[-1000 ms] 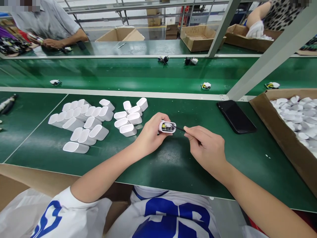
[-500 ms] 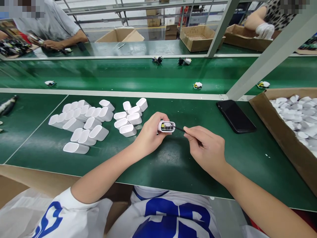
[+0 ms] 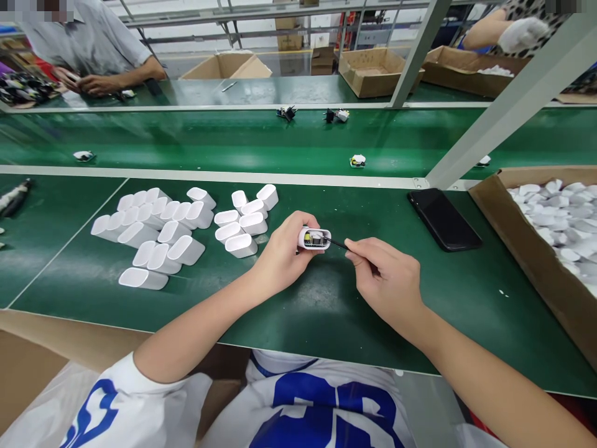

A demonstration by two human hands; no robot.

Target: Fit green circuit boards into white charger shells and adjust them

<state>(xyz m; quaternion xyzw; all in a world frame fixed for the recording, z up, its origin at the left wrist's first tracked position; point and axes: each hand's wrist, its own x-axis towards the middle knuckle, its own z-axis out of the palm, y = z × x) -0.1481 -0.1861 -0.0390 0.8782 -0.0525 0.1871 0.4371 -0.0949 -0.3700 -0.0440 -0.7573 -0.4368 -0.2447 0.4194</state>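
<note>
My left hand (image 3: 289, 249) is closed around a white plastic charger housing (image 3: 314, 247), whose open end faces me. Inside it sits a circuit board (image 3: 316, 238) with a yellow part at its left. Between the thumb and fingers of my right hand (image 3: 387, 274) is a thin black stick-like tool (image 3: 337, 243), its tip at the right side of the housing's opening; whether it touches the board I cannot tell. Left of my hands stand several white housings (image 3: 186, 250) in groups on the green table (image 3: 298, 317).
A black phone (image 3: 444, 219) lies right of my hands, beside a cardboard box (image 3: 522, 261) of white parts. Beyond the table runs a green conveyor belt (image 3: 209, 140) carrying small circuit boards (image 3: 357, 161). A slanted metal post (image 3: 494, 118) rises at right. Co-workers sit across.
The boards on the belt have shifted left. My hands hold nearly the same position, the right one slightly further left. A co-worker's gloved hand at the far right has lifted from a box.
</note>
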